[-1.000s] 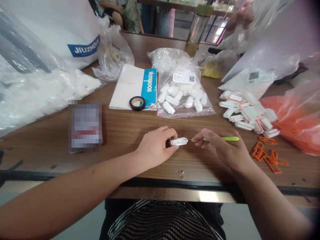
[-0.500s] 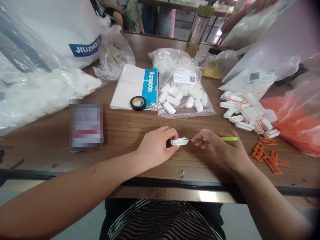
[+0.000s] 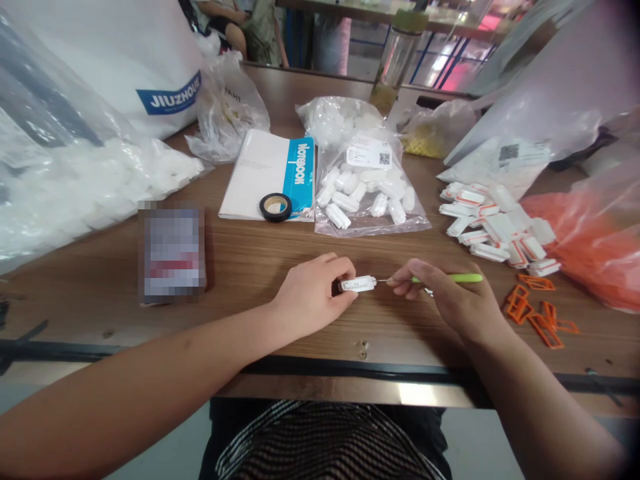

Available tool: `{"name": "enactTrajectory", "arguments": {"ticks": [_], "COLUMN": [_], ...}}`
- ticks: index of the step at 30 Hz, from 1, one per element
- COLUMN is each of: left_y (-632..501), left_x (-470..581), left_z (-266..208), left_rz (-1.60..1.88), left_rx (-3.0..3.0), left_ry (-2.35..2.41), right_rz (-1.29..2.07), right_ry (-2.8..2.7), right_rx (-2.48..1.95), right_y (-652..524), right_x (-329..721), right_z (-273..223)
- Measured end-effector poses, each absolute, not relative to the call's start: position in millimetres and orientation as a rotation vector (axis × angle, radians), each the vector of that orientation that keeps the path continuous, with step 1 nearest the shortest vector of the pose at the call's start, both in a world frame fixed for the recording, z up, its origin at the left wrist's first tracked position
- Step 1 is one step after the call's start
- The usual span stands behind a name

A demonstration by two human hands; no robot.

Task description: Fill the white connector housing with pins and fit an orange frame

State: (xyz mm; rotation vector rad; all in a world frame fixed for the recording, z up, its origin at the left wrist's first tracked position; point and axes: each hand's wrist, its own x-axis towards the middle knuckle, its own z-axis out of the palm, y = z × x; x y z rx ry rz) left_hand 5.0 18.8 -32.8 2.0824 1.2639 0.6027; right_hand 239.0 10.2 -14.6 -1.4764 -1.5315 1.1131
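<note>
Between the thumb and fingers of my left hand (image 3: 317, 288) is a small white plastic connector housing (image 3: 360, 285), its right end sticking out. My right hand (image 3: 445, 290) grips a thin metal pick with a bright green handle (image 3: 464, 278). The pick's tip points left and lies close to the housing's right end; whether it touches cannot be made out. A small whitish bit shows under my right fingers, too hidden to name. To the right lie orange plastic frames (image 3: 520, 303) and a pile of white housings with orange strips (image 3: 493, 220).
A notebook (image 3: 260, 167) carries a roll of black tape (image 3: 275, 207). Beside it lies a clear bag of white housings (image 3: 373, 190). A blurred box (image 3: 173, 253) sits at left, large bags (image 3: 90, 193) behind it. An orange-filled bag (image 3: 595, 247) and a bottle (image 3: 397, 60) stand farther off.
My right hand and the green-handled pick have shifted slightly right, away from the housing. The left hand stays put. Another person's hand at the upper right has gone out of view.
</note>
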Motion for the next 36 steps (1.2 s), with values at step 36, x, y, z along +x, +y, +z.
{"name": "enactTrajectory", "arguments": {"ticks": [36], "left_y": [18.4], "left_x": [6.0], "left_z": [-30.6], "left_rz": [0.61], "left_rx": [2.042], "left_ry": [1.275], "right_rz": [1.041], "right_ry": [-1.598], "right_rx": [-1.443], "right_y": [4.8], "right_x": [232.5], "right_z": [-13.4]}}
